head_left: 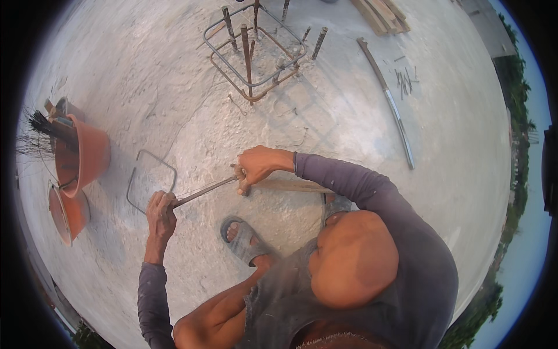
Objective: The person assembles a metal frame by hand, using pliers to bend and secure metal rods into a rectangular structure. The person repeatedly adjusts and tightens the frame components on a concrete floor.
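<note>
My left hand (160, 216) is wrapped round one end of a dark metal bar (203, 191), which slants up to the right. At the bar's other end my right hand (258, 164) is closed, thumb pointing down. What exactly its fingers hold is hidden; a rusty bit sticks out beside them. Just under this hand lies the end of a wooden plank (290, 185), running right toward my knee. Thin wire or rod runs alongside the bar near my left hand. A bent steel rod (174, 172), shaped like an open rectangle, rests on the concrete beyond my left hand.
Upright rebar stubs (246, 58) with rectangular steel stirrups (220, 63) around them stand ahead. Orange buckets (94, 152), one holding tools and black wires, are at left. A long metal bar (397, 119), scattered nails (406, 80) and stacked boards (381, 14) lie at right.
</note>
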A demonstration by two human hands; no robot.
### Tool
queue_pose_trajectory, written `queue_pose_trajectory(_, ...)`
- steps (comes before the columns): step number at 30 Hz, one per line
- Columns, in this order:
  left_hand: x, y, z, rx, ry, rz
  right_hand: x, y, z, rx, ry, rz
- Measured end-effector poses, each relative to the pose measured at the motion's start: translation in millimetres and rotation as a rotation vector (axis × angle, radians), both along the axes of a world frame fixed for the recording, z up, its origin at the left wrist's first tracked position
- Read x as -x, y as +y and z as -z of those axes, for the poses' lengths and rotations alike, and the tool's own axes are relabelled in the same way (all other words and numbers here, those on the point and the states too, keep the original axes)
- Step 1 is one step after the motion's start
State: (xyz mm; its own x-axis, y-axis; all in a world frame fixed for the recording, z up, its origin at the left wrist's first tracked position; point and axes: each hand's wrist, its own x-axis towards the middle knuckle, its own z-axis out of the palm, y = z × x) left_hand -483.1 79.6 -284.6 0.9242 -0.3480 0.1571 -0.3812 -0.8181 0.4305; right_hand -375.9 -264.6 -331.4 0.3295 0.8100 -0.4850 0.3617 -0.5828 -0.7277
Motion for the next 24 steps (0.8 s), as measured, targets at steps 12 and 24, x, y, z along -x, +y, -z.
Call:
queue_pose_trajectory(12, -1, -11, -49, 0.055, 0.435, -0.15, -4, -34, 2, -0.127, 0.563, 0.389)
queue_pose_trajectory(24, -48, -107, -101, 0.077, 0.96, 0.078, 30, -8, -122, -0.466, -0.726, 0.143)
